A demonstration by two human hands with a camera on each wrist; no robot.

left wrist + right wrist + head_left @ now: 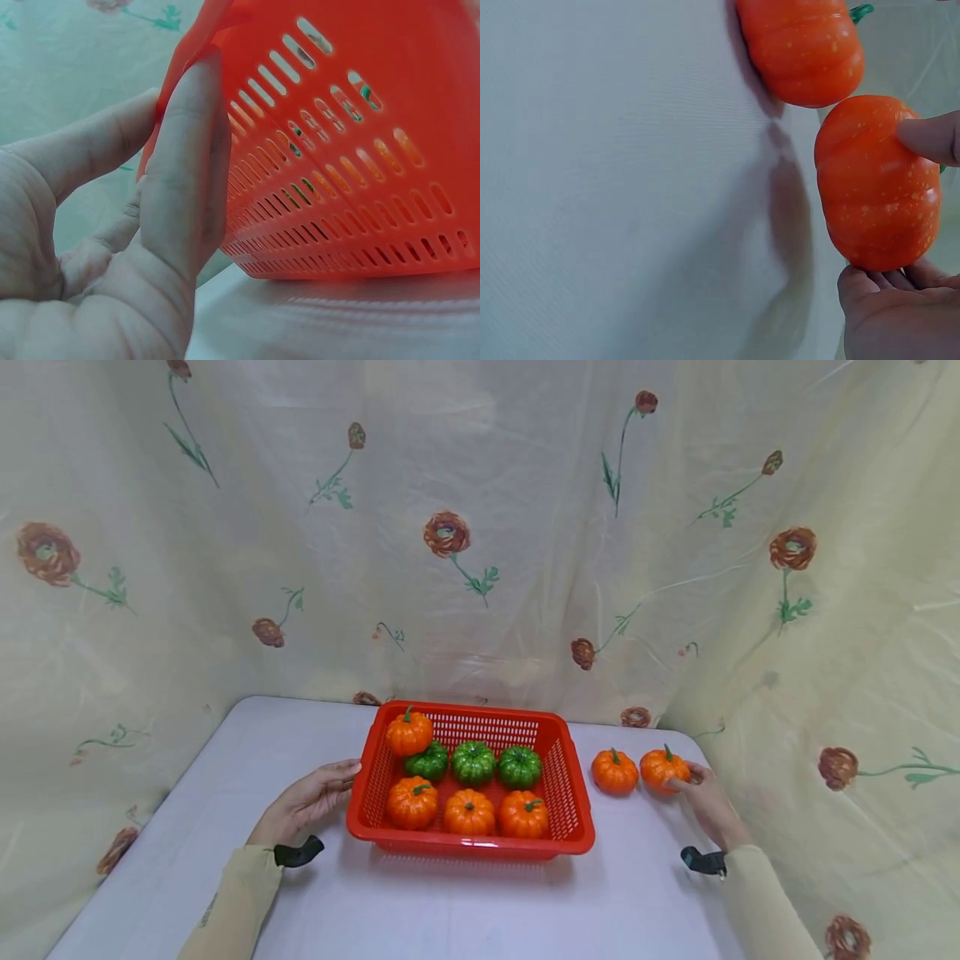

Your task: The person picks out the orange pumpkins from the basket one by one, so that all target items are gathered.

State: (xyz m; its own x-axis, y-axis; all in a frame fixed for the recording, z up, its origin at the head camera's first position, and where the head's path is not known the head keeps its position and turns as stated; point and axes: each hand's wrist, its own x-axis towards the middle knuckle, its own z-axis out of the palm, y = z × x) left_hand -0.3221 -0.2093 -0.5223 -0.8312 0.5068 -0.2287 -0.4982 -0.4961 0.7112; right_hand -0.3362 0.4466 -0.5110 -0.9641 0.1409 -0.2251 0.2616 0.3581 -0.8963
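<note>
A red plastic basket (471, 847) with slotted walls stands on the table. Three green pumpkins (474, 763) sit inside it in a row, with several orange pumpkins (469, 812) around them; one of these rests on top at the back left corner. My left hand (311, 797) holds the basket's left rim (196, 37), with fingers against the slotted side. To the right of the basket, my right hand (708, 802) grips an orange pumpkin (877, 187), thumb on one side and fingers on the other. Just left of it is another orange pumpkin (615, 772) with a green stem.
A white cloth covers the table (480, 914). Flower-printed curtain sheeting (525, 593) hangs behind the table and along both sides, close to its back edge. Each wrist wears a black strap mount (298, 852).
</note>
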